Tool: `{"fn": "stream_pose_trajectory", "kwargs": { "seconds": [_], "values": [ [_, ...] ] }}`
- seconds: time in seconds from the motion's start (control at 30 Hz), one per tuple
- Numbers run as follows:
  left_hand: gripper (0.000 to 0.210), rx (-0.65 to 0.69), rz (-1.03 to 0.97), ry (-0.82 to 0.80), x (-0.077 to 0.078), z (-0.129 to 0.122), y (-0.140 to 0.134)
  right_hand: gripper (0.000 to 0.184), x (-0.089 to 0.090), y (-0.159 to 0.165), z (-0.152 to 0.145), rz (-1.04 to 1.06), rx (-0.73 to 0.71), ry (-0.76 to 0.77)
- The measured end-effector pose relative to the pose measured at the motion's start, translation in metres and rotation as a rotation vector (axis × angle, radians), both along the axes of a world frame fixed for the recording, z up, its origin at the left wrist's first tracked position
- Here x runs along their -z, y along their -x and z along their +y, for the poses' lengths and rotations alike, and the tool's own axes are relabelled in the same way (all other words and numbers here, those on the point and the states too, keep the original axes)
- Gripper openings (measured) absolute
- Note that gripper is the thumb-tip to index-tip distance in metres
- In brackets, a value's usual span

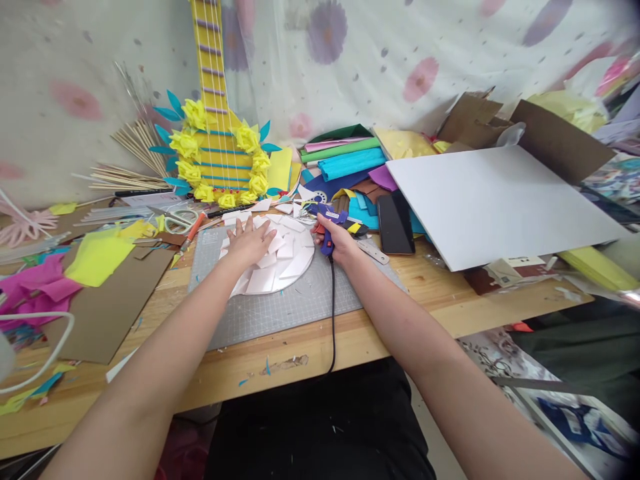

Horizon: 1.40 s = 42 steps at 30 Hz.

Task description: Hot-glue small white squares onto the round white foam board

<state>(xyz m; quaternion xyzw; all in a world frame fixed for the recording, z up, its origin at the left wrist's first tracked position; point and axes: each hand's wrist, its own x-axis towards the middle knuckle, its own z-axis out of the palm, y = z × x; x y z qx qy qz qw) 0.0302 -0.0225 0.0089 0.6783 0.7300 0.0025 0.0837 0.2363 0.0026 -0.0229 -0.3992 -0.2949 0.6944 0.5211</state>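
Note:
My left hand [250, 243] lies with its fingers spread over a round white disc [295, 267] covered with overlapping white pieces. In my right hand [336, 240] is a purple hot glue gun [327, 227], gripped by the handle at the disc's right edge. Its black cord [333, 313] runs down over the table's front edge. Under the disc lies a grey cutting mat [250, 320]. Several loose white pieces [263, 205] are scattered behind the disc. The glue gun's nozzle is hard to make out among the clutter.
A yellow guitar-shaped craft [225, 160] with paper flowers stands behind. Scissors [177, 219] and brown cardboard [115, 300] are left. A black phone [395, 223], a metal ruler [373, 251], rolled coloured paper [353, 163] and a large white board [500, 200] lie right.

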Motion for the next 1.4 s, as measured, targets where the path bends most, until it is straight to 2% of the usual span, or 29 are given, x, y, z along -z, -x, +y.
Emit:
{"fn": "stream_pose_trajectory", "kwargs": {
  "seconds": [0.13,0.3,0.53,1.4],
  "values": [
    [0.063,-0.008,0.084,0.056,-0.006,-0.002,-0.008,0.031,0.000,0.000,0.000,0.001,0.001,0.005],
    [0.063,0.024,0.122,0.038,0.003,0.001,-0.004,0.028,0.001,0.001,0.001,0.010,0.001,0.006],
    [0.065,0.021,0.089,0.018,0.009,0.002,-0.003,0.029,0.000,0.002,0.001,0.010,-0.005,0.001],
    [0.062,0.012,0.084,0.031,0.007,0.000,-0.005,0.035,0.001,0.001,0.000,-0.033,-0.032,-0.033]
  ]
}}
